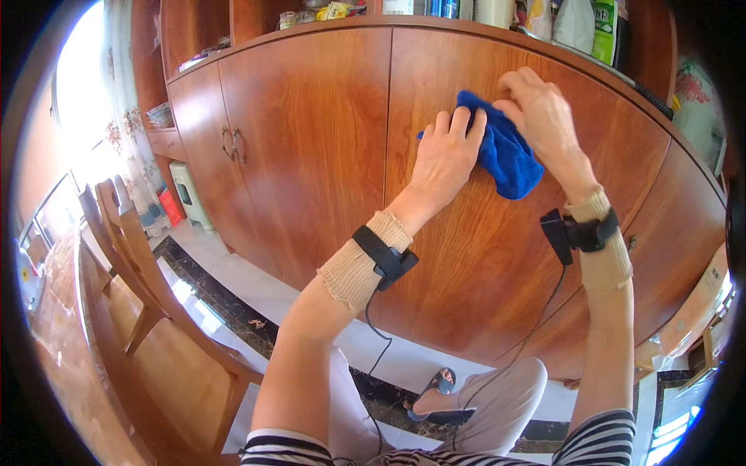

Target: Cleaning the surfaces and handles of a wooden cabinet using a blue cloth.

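A blue cloth [509,159] lies bunched against the reddish-brown wooden cabinet door [458,256], its lower end hanging loose. My left hand [447,155] has its bent fingers over the cloth's left part and grips it against the wood. A small blue bit of cloth shows left of these fingers. Just right of the cloth's upper edge is my right hand [544,116], fingers loosely bent, with a gap between thumb and fingers. It seems to hold nothing; whether its thumb touches the cloth is hard to see. Both wrists wear beige knit cuffs and black strapped devices with thin cables.
Bottles and packets [497,14] line the ledge above the doors. Metal handles [233,145] sit on the left doors. At left stand a wooden chair [175,373], a table [66,318] and a pale stool [190,194]. A cardboard box [691,307] leans at the right.
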Demonstrator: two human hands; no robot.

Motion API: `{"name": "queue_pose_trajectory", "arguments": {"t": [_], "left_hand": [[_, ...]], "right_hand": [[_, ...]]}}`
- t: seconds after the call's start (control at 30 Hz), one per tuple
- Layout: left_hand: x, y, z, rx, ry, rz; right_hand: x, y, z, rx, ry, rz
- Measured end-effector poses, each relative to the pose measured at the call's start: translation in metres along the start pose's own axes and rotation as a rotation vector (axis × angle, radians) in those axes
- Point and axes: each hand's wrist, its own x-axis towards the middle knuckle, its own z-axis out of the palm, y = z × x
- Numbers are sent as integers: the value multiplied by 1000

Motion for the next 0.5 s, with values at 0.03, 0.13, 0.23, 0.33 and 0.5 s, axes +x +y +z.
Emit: {"name": "queue_pose_trajectory", "arguments": {"t": [0.03,0.13,0.23,0.33,0.5], "left_hand": [[-1,0,1,-6,3,-8],[-1,-3,2,-11,-10,-15],[1,-9,-1,-18,-24,-6],[3,-11,-2,-47,26,-1],[21,-15,-7,-86,165,15]], "right_hand": [[3,-2,7,-49,9,-81],[6,-12,16,-32,-16,-207],[2,-22,12,56,-43,-134],[11,-19,21,-74,-20,-132],[52,-1,26,-341,179,-10]]}}
